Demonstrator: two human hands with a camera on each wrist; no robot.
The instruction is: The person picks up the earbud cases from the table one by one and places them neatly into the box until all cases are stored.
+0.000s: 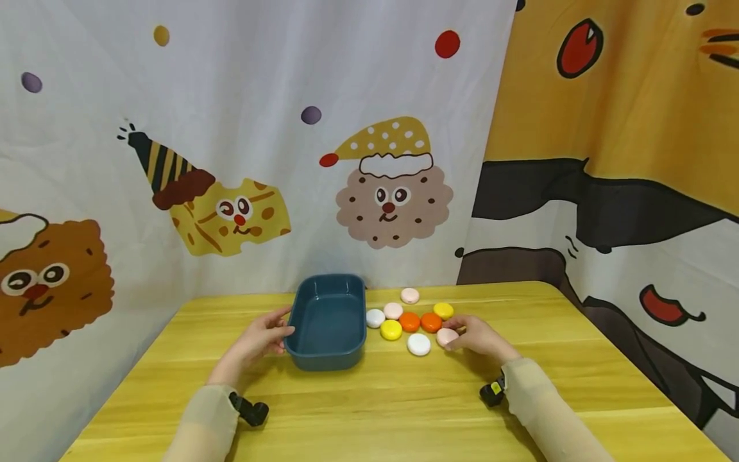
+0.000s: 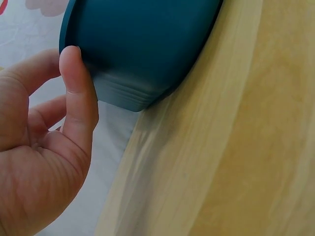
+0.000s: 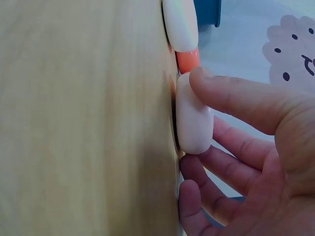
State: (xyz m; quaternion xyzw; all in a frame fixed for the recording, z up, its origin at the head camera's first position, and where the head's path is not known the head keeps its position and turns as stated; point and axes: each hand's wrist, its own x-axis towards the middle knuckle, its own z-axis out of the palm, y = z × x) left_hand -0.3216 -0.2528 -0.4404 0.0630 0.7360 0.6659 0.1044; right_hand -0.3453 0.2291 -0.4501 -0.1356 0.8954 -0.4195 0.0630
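Left hand [image 1: 262, 335], lower left of centre, forearm slanting inward; grip pinches blue tray [image 1: 326, 362], lower centre. Right hand [image 1: 475, 335] mirrors; grip pinches pink disc [image 1: 446, 338], lower right of centre.

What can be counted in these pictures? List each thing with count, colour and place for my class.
Printed cloth: piece count unclear, mostly white and orange-yellow, behind the table
Table: one, yellowish wood, under the dish
Dish: one, dark teal, left of the discs
Pink discs: three, pale pink, back, middle and right of the cluster
White discs: two, white, beside the dish and at the front
Yellow discs: two, front-left and back-right
Orange discs: two, mid-cluster
Wrist cameras: two, black, at the wrists
Sleeves: two, beige, on the arms
Left hand: one, gripping the dish's rim
Right hand: one, pinching a pink disc
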